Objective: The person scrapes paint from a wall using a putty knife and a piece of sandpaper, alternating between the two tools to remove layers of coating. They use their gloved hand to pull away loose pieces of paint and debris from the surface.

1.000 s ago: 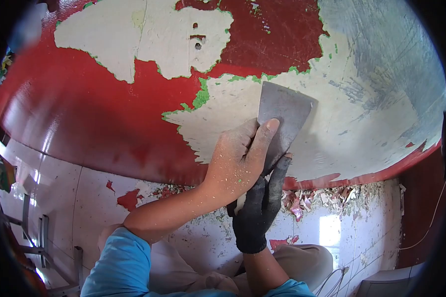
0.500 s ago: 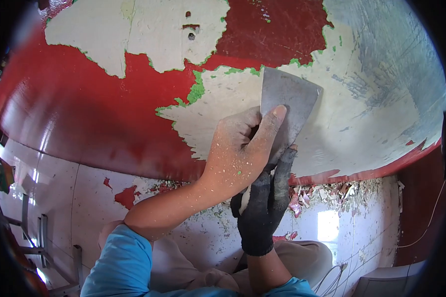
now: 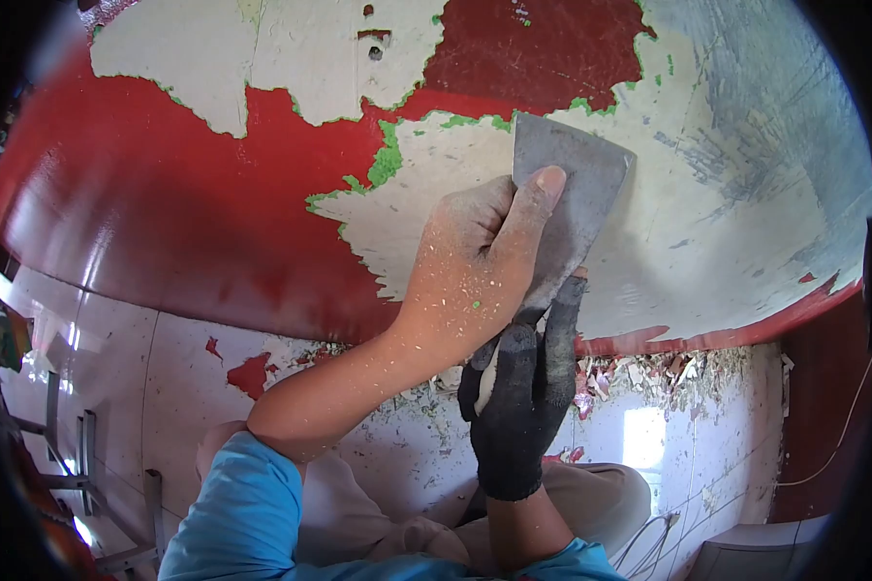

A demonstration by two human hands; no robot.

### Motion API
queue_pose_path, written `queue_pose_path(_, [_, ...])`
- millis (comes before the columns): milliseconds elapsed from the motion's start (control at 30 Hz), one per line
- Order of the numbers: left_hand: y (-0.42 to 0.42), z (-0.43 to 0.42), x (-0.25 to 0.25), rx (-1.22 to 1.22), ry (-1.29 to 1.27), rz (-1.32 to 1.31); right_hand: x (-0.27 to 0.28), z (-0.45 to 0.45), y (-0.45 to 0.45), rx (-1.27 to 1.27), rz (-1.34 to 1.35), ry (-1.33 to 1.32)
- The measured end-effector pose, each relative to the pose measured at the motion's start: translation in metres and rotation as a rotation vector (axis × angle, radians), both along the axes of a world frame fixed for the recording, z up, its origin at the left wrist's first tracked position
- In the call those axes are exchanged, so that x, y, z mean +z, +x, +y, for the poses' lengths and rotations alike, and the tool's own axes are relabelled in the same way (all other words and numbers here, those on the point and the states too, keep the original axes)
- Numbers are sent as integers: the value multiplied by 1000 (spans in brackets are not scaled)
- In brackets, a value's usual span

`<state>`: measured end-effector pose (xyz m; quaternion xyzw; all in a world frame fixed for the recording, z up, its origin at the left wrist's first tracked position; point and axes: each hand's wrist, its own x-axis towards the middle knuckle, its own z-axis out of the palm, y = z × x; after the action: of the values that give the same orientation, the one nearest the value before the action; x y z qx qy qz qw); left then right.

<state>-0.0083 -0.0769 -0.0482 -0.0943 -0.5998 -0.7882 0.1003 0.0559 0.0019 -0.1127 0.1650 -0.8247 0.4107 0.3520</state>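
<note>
1. I have the scraper (image 3: 586, 179) near the centre of my view, over the pale patch (image 3: 736, 257) of a curved wall. Its wide edge points up and away from the person, angled a little right; its long axis runs from lower left to upper right.
2. The blade's top left corner sits by a green fringe (image 3: 388, 160) where red paint (image 3: 213, 213) begins. I cannot tell whether the edge touches.
3. The bare left hand (image 3: 475, 257) is clamped on the blade, thumb flat on its face, fingers curled behind.
4. The right hand (image 3: 523, 407), black-gloved, closes around the pale handle (image 3: 488, 380), one finger stretched along the blade's narrow end.
5. Below, flakes (image 3: 688, 376) litter the floor (image 3: 203, 416).
</note>
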Motion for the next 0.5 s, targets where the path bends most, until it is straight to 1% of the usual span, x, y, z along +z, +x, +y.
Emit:
queue_pose_path(33, [1,4,1,40,103,24,1,-2,3,6,-89,-119])
queue_pose_path(67, [-1,2,-4,41,101,25,2,-5,6,14,-174,-238])
queue_pose_path(133, [-7,-2,-13,81,-117,113,4,-8,9,28,-345,-471])
queue_pose_path(167, [-8,-2,-16,78,-116,111,6,-7,7,25,-347,-471])
queue_pose_path(233, [-7,-4,-5,-23,-9,55,10,-4,2,140,-245,-462])
queue_pose_path(267, [-8,-3,-4,-25,-7,50,11,-2,2,138,-249,-460])
queue_pose_path(367, [-6,3,-6,33,-26,56,18,3,5,165,-437,-545])
queue_pose_path(400, [-7,6,-12,51,-12,71,21,0,8,205,-473,-692])
queue_pose_path(500, [-8,6,-17,75,-17,85,16,2,13,168,-511,-692])
